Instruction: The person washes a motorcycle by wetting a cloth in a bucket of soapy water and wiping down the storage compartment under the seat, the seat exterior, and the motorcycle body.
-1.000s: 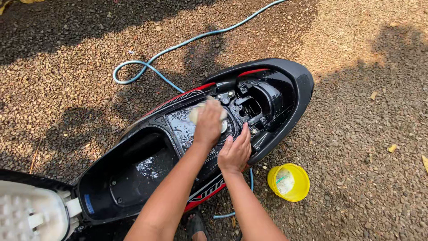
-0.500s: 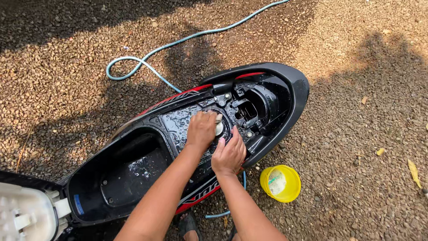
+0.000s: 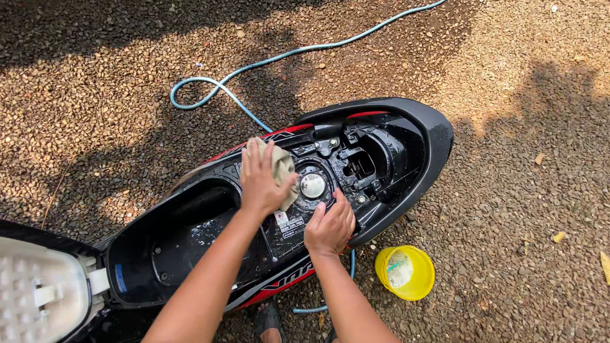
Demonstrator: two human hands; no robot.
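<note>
The left hand (image 3: 262, 181) presses a pale, wet cloth (image 3: 279, 166) flat against the black panel of the scooter (image 3: 419, 121), fingers spread over it and loosely clutching its folds. The cloth sits at about nine o'clock from the round metal fuel cap (image 3: 312, 185), just beside it. The right hand (image 3: 330, 227) lies palm down and holding nothing on the scooter's near edge, at five o'clock from the cap, fingertips near its rim.

The open storage well (image 3: 184, 241) at eight o'clock of the left hand looks wet, with the raised seat's (image 3: 38, 298) white underside farther out. A yellow bowl (image 3: 405, 272) of soapy water stands on the gravel (image 3: 508, 209) at four o'clock of the right hand, and a blue hose (image 3: 210, 86) loops away at twelve o'clock.

A risk, as I judge it: soapy water could seep around the fuel cap if the cloth drags across it, and the wet panel could let the bracing right hand slip towards the sharp brackets (image 3: 365, 162) beyond.
</note>
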